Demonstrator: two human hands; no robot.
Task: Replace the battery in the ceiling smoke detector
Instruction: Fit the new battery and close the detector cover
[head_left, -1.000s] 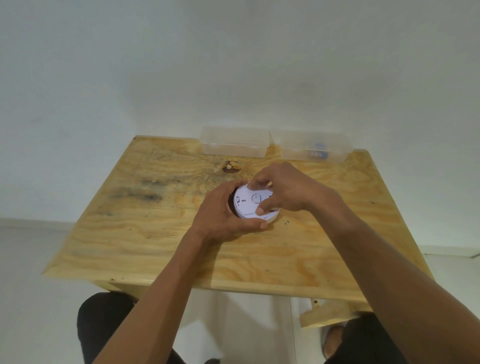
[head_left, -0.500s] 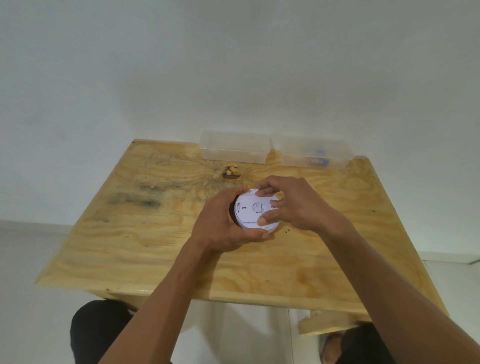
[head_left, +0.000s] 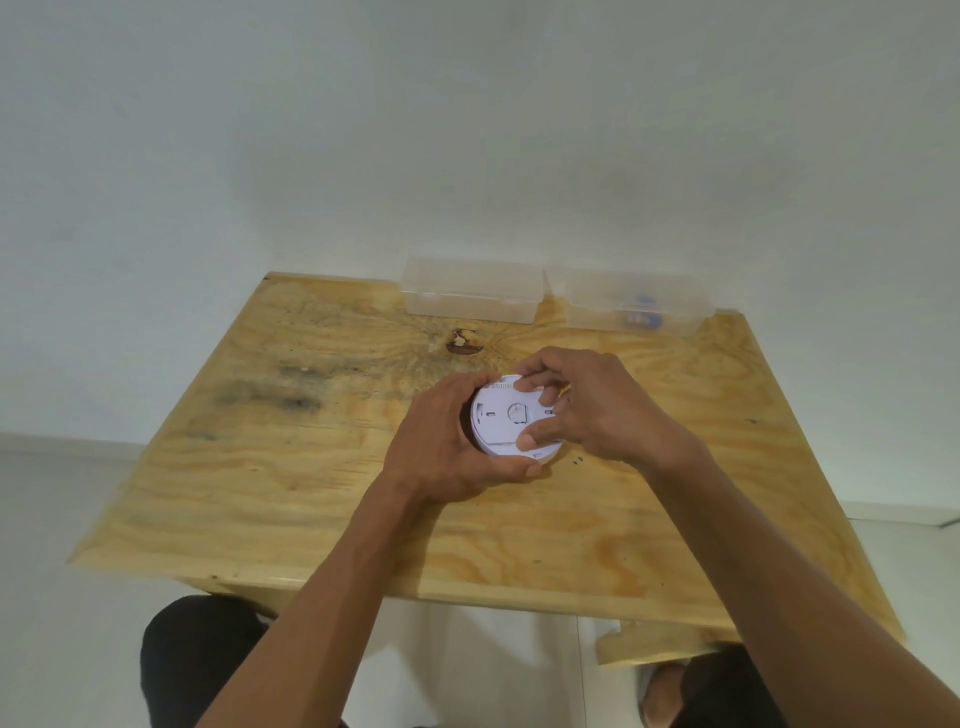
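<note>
White plastic, round and flat, the smoke detector (head_left: 511, 418) sits in the head view near the middle of the pale plywood desk (head_left: 322, 499), its back face turned up toward the camera. The left hand (head_left: 447, 441) wraps the left and near side of the rim, thumb along the near edge, fingers curled round the far side. The right hand (head_left: 592, 405) comes over from the right, its grip a pinch across the back plate: fingertips on the far edge, thumb pressed on the near part of the face. Both hands hold the unit; neither holds anything else.

By my reading, the detector is already down from the ceiling, and the back is being twisted or pried off. No battery is visible, so opening, swapping, closing and remounting all remain.

Two clear plastic lidded boxes stand at the far edge of the desk: the left box (head_left: 472, 291) looks empty, the right box (head_left: 636, 306) holds small blue-marked items, perhaps batteries. Markings moulded on the back plate are too small to read; no brand is legible.
</note>
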